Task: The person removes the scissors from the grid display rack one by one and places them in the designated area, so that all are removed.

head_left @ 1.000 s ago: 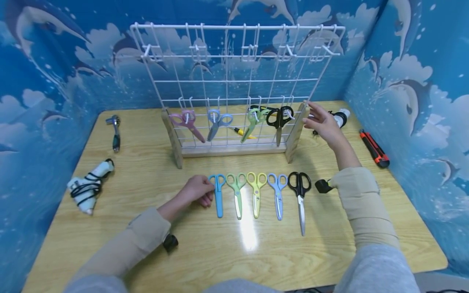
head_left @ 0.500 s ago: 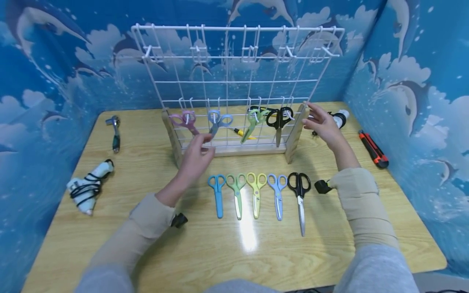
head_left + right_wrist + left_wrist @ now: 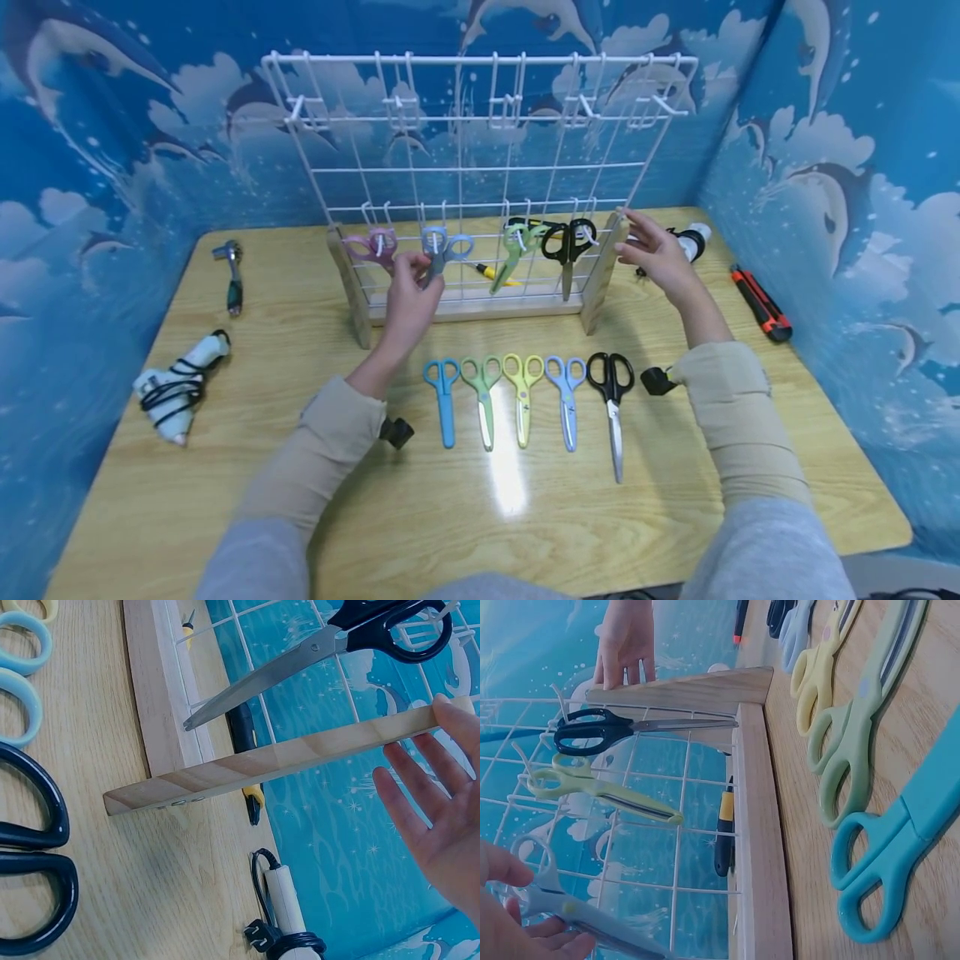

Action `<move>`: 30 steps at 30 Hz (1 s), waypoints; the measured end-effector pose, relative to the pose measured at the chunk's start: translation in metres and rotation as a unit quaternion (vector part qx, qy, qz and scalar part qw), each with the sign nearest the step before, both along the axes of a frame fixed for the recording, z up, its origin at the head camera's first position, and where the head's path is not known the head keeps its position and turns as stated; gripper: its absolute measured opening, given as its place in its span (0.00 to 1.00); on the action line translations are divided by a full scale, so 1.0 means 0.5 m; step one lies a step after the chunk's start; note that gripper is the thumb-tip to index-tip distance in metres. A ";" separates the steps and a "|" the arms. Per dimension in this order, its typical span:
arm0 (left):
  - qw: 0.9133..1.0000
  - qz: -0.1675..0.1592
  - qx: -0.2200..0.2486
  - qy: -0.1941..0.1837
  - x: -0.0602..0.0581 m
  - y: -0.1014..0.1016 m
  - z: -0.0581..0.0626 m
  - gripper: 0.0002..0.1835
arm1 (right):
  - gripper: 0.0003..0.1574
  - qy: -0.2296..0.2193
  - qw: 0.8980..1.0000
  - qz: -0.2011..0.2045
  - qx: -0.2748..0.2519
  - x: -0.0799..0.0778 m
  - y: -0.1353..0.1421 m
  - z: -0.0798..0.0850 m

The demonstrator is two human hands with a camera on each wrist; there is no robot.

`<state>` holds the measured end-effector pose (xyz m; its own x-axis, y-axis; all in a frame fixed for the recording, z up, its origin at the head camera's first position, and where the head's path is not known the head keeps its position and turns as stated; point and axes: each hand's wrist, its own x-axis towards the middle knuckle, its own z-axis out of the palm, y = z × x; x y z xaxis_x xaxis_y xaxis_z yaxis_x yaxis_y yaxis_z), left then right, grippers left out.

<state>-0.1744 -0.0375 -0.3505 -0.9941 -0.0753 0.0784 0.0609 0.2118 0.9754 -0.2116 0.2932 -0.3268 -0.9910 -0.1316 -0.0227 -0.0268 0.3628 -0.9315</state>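
Observation:
My left hand [image 3: 411, 300] is at the pale blue scissors [image 3: 437, 258] that hang from a hook on the white wire rack [image 3: 459, 170]; its thumb and fingers lie around them. In the left wrist view these scissors [image 3: 585, 913] sit between the fingers, partly covered. With thumb and fingers on either side, my right hand [image 3: 660, 262] holds the top of the wooden post [image 3: 277, 759] at the rack's right end. Pink scissors [image 3: 360, 247], green scissors [image 3: 516, 250] and black scissors [image 3: 567, 250] also hang there. The pink blade is hidden behind my left hand.
Before the rack lie teal scissors [image 3: 446, 408], green scissors [image 3: 483, 412], yellow scissors [image 3: 523, 408], blue scissors [image 3: 568, 412] and black scissors [image 3: 615, 417]. A ratchet [image 3: 234, 279] and a cord-wrapped pale tool [image 3: 176, 387] lie left, a red-black utility knife [image 3: 761, 304] right.
My left hand has moved from the teal scissors on the table up and away to the hanging pale blue scissors. The right hand stays on the post.

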 end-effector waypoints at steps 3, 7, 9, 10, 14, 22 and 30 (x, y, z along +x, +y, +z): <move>1.000 0.008 0.006 0.002 -0.004 0.000 -0.002 0.15 | 0.37 0.002 1.000 0.000 0.001 0.000 0.000 0.000; 1.000 0.008 0.022 0.010 -0.007 -0.002 -0.002 0.20 | 0.37 0.003 1.000 0.001 0.003 -0.001 0.001 0.000; 1.000 0.005 0.027 0.007 -0.009 -0.001 -0.002 0.23 | 0.37 0.003 1.000 0.000 0.005 -0.001 0.001 0.000; 1.000 0.004 0.025 0.006 -0.010 -0.001 -0.002 0.24 | 0.37 0.002 1.000 0.000 0.006 -0.001 0.001 0.000; 1.000 -0.005 0.009 -0.006 -0.014 -0.001 -0.004 0.22 | 0.36 -0.001 1.000 -0.002 0.010 -0.002 0.002 -0.001; 0.999 -0.028 -0.018 -0.013 -0.017 -0.009 -0.005 0.12 | 0.37 -0.008 1.000 -0.001 0.014 0.004 -0.006 0.010; 0.998 -0.058 -0.030 0.011 -0.002 -0.017 0.007 0.11 | 0.38 0.016 0.999 0.021 -0.031 -0.024 0.030 -0.038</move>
<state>-0.1754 -0.0457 -0.3471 -0.9939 0.0453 0.1008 0.1091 0.2604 0.9593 -0.2236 0.3081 -0.3457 -0.9847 -0.1731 0.0178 -0.0704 0.3030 -0.9504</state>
